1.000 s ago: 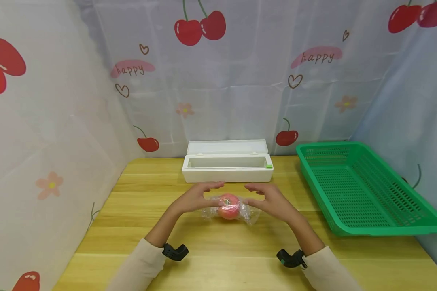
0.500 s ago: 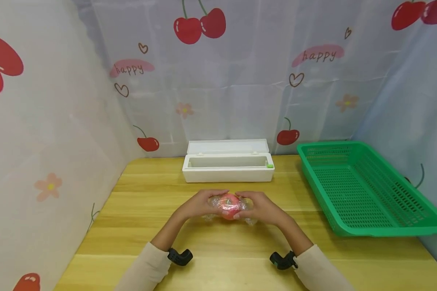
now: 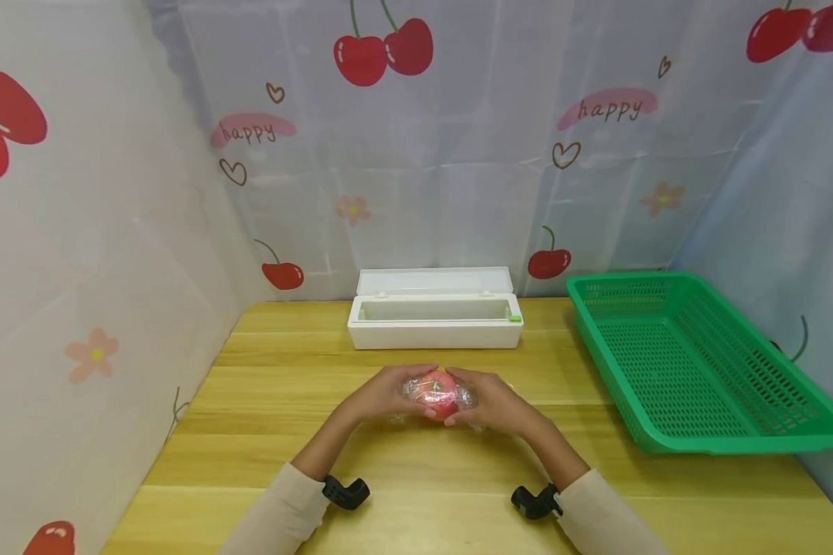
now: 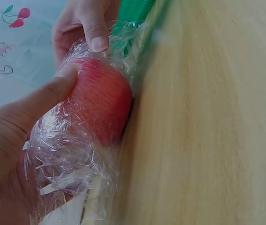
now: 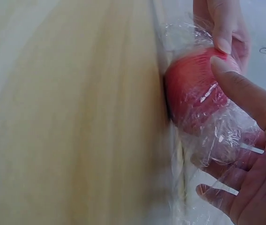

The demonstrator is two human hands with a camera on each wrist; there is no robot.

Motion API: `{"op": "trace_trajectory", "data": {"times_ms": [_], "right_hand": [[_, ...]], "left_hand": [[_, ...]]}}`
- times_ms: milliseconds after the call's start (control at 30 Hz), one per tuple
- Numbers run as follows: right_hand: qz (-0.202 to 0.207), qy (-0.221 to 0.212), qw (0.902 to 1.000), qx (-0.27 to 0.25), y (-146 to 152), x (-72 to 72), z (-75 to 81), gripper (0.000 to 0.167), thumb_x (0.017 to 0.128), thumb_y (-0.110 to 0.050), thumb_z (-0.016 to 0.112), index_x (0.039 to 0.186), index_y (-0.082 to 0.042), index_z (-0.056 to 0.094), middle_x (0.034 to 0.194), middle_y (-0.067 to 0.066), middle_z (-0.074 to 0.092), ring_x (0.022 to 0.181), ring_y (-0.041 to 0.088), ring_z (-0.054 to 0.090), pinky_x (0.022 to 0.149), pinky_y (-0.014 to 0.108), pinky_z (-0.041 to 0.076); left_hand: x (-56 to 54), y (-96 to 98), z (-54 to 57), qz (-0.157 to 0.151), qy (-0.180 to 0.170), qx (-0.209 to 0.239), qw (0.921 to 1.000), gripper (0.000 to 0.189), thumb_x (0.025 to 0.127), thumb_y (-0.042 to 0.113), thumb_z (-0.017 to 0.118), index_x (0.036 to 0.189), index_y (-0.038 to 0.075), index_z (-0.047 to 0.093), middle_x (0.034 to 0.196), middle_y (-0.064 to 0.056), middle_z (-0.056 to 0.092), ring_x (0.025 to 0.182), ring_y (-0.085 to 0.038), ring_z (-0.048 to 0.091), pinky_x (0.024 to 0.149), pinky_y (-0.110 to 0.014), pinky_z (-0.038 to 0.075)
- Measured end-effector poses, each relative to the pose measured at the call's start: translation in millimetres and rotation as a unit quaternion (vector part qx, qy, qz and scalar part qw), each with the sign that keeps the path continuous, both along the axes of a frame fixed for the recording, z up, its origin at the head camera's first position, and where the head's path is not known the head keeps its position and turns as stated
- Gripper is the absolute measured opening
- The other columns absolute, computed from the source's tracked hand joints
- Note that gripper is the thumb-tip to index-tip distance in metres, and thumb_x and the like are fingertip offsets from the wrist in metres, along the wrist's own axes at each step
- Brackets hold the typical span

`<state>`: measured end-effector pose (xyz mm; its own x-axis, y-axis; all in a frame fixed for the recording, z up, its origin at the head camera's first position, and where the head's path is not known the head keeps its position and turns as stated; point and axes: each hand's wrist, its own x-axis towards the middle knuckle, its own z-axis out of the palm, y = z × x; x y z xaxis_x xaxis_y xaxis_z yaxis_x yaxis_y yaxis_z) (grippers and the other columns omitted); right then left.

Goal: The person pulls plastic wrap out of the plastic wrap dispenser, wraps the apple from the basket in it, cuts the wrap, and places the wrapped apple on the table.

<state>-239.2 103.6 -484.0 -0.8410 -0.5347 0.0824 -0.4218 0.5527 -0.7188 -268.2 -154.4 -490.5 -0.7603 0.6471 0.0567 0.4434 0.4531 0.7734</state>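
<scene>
A red apple (image 3: 439, 395) in crinkled clear plastic wrap (image 4: 72, 154) sits on the wooden table. From its left side, my left hand (image 3: 383, 395) grips it, the thumb pressing on the near face and the fingers reaching round the far side. My right hand (image 3: 491, 402) holds the opposite side in the same way; its thumb (image 5: 245, 91) lies against the wrapped skin in the right wrist view. Loose wrap bunches out at both ends of the apple, under the palms. The far fingers are partly hidden behind the apple in the head view.
Behind the hands stands a long white box (image 3: 436, 334) with its lid (image 3: 434, 280) raised and a small green piece (image 3: 514, 318) at its right end. A green plastic basket (image 3: 607, 378) occupies the right of the table (image 3: 416, 509). Printed curtains enclose the back and sides.
Both hands came inward from either side of the wrapped apple and closed round it. Over the last half second they have hardly moved, and the apple stays in place.
</scene>
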Motion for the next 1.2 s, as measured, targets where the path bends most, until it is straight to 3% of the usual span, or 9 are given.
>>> {"op": "trace_trajectory", "data": {"times_ms": [200,367,533,733,967,1200], "right_hand": [[-0.005,0.009,0.9999,0.005,-1.8,-1.4,-4.8,0.079,0.081,-0.035,0.087,0.145,-0.004,0.054,0.131,0.005,0.066,0.112,0.016,0.062,0.097,0.042,0.054],[-0.017,0.015,0.9997,-0.004,-1.8,-2.1,-0.1,0.075,0.081,-0.037,0.087,0.143,-0.007,0.057,0.131,0.006,0.066,0.113,0.018,0.062,0.099,0.044,0.054],[-0.027,0.021,0.9989,-0.031,0.1,-1.7,6.9,0.077,0.079,-0.040,0.088,0.143,-0.008,0.058,0.134,0.007,0.065,0.118,0.022,0.062,0.100,0.047,0.053],[-0.038,0.039,0.9960,-0.071,0.6,0.0,12.8,0.084,0.075,-0.043,0.090,0.144,-0.009,0.057,0.136,0.008,0.064,0.119,0.025,0.062,0.100,0.049,0.052],[-0.054,0.052,0.9924,-0.097,0.0,4.2,20.5,0.081,0.074,-0.043,0.091,0.141,-0.013,0.060,0.132,0.005,0.066,0.118,0.025,0.063,0.099,0.048,0.054],[-0.072,0.058,0.9884,-0.120,2.6,8.8,33.0,0.080,0.070,-0.043,0.093,0.139,-0.017,0.063,0.131,0.003,0.067,0.120,0.025,0.062,0.100,0.051,0.053]], "left_hand": [[-0.1,0.7,-0.7,0.004,0.010,0.009,0.9999,0.079,0.079,0.041,0.088,0.147,0.018,0.055,0.138,0.000,0.063,0.112,-0.011,0.062,0.092,-0.028,0.054],[0.2,0.1,2.2,0.016,0.024,0.026,0.9992,0.079,0.078,0.041,0.089,0.145,0.015,0.058,0.134,0.001,0.066,0.109,-0.012,0.063,0.090,-0.030,0.055],[0.3,-0.1,7.2,0.043,0.016,0.064,0.9969,0.076,0.074,0.042,0.091,0.141,0.023,0.062,0.128,0.008,0.068,0.110,-0.010,0.064,0.091,-0.032,0.055],[3.1,1.6,16.1,0.060,0.007,0.106,0.9925,0.070,0.071,0.037,0.094,0.135,0.031,0.066,0.123,0.011,0.070,0.106,-0.012,0.066,0.089,-0.035,0.057],[9.6,3.1,28.0,0.079,0.008,0.118,0.9899,0.072,0.069,0.037,0.095,0.134,0.036,0.066,0.127,0.013,0.069,0.111,-0.011,0.065,0.090,-0.034,0.057],[15.5,1.9,39.7,0.062,0.038,0.121,0.9900,0.074,0.073,0.038,0.092,0.140,0.033,0.062,0.135,0.008,0.065,0.116,-0.015,0.064,0.092,-0.034,0.057]]}}
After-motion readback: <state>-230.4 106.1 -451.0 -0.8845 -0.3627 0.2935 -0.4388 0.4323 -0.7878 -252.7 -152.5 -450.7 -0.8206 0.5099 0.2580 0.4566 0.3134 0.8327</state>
